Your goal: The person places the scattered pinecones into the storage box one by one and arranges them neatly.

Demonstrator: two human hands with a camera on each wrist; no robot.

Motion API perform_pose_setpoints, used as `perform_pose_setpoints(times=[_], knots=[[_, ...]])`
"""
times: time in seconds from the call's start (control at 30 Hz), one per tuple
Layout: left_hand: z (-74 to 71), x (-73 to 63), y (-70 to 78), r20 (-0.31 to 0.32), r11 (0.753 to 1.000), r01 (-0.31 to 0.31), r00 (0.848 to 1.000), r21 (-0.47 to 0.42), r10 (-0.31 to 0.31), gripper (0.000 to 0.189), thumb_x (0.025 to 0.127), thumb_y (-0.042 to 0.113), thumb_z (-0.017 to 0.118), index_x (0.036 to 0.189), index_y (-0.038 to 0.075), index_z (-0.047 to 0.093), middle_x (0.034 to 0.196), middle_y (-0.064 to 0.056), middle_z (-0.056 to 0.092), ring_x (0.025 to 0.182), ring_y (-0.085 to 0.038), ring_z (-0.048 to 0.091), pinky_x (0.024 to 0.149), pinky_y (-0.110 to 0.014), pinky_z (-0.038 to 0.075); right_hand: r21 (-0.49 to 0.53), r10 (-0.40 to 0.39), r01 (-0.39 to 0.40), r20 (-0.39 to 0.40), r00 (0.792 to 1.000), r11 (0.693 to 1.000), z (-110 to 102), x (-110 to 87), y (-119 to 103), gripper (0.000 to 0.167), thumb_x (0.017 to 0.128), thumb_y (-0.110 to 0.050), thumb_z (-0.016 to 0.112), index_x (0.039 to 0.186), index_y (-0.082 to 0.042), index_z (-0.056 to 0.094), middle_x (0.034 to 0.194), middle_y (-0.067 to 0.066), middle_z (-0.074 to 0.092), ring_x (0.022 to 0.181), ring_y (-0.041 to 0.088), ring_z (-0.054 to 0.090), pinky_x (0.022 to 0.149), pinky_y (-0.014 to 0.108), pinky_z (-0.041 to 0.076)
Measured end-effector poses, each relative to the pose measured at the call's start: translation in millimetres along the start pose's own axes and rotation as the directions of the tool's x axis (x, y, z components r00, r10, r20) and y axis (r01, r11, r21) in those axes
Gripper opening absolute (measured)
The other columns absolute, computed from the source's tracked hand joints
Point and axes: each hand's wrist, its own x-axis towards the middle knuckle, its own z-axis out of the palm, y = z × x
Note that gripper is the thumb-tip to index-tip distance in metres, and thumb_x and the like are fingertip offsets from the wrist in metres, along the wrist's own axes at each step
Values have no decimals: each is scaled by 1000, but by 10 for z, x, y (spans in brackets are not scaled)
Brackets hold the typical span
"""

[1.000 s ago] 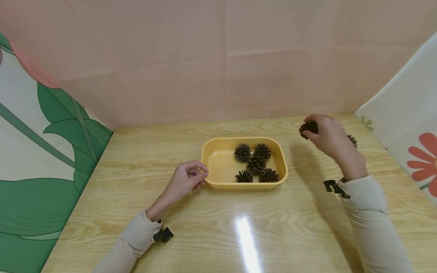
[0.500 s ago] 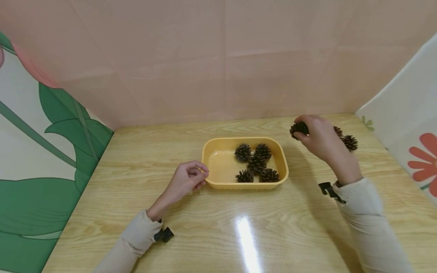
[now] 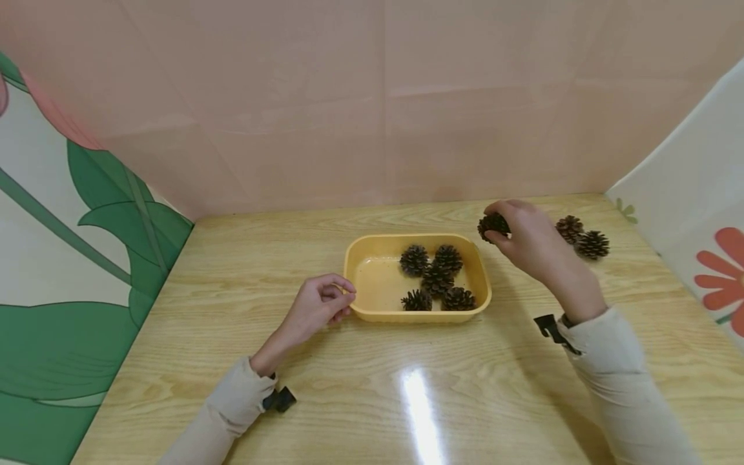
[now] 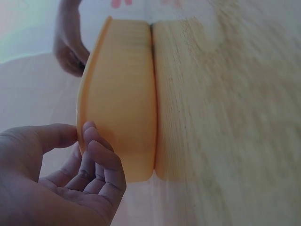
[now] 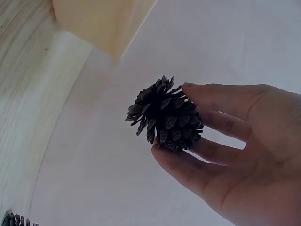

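Note:
Between thumb and fingers my right hand [image 3: 531, 242] holds a dark brown pine cone [image 5: 167, 115], raised above the table just past the right end of a yellow plastic tub [image 3: 372, 316]. In the left wrist view my left hand [image 4: 70, 174] pinches the tub's rim [image 4: 81, 110] between thumb and fingertips, at its left end. Several pine cones [image 3: 437, 279] lie inside the tub, grouped toward its right half. Two more pine cones, one [image 3: 569, 228] behind the other [image 3: 592, 245], rest on the table beyond my right wrist.
The tub stands on a wood-grain table [image 3: 360, 387] that ends at a pink back wall [image 3: 372, 116]. Printed side panels border it, one with green leaves [image 3: 110, 258], one with a red flower [image 3: 723, 278].
My right hand has moved left toward the tub with the pine cone, uncovering the two cones on the table behind it. My left hand stays at the rim.

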Motion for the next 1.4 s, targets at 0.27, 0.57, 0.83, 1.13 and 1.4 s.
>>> perform_pose_setpoints(times=[0.27, 0.57, 0.83, 1.13, 1.4], knots=[[1, 0, 1, -2, 1000, 2, 1000, -1, -2, 20, 95, 10, 68, 104, -8, 66, 72, -17, 66, 57, -21, 58, 50, -28, 48, -22, -13, 13, 17, 1000, 1000, 31, 6, -99, 42, 93, -7, 70, 130, 6, 56, 129, 32, 54, 116, 49, 53, 94, 61, 45], [0, -5, 11, 0, 1000, -8, 1000, -4, 8, 19, 96, 10, 67, 104, -7, 66, 72, -18, 66, 57, -22, 57, 50, -29, 48, -10, -73, 73, 2, 997, 997, 78, 2, -177, 42, 91, -6, 72, 128, 6, 57, 124, 29, 58, 113, 46, 57, 92, 58, 49], [-2, -1, 10, 0, 1000, -1, 1000, -8, 1, 19, 95, 10, 68, 104, -7, 66, 73, -18, 66, 58, -23, 57, 50, -28, 48, 22, -77, 76, 18, 997, 997, 98, -8, -255, 41, 93, -7, 70, 129, 5, 57, 125, 27, 58, 112, 44, 58, 91, 57, 50], [5, 1, 28, -3, 1000, 17, 1000, -15, -17, 20, 96, 10, 68, 106, -7, 66, 75, -22, 66, 59, -25, 58, 49, -28, 47, 26, -118, 118, -8, 993, 993, 155, -22, -333, 41, 91, -7, 73, 128, 3, 58, 127, 23, 60, 112, 41, 59, 94, 54, 50], [20, -9, 99, -3, 999, 44, 999, -19, -44, 12, 96, 3, 65, 103, -7, 66, 78, -30, 65, 60, -31, 57, 50, -28, 46, 48, -115, 115, 6, 993, 992, 174, -39, -426, 41, 94, -13, 70, 131, 1, 56, 129, 22, 59, 111, 41, 60, 92, 54, 51]])
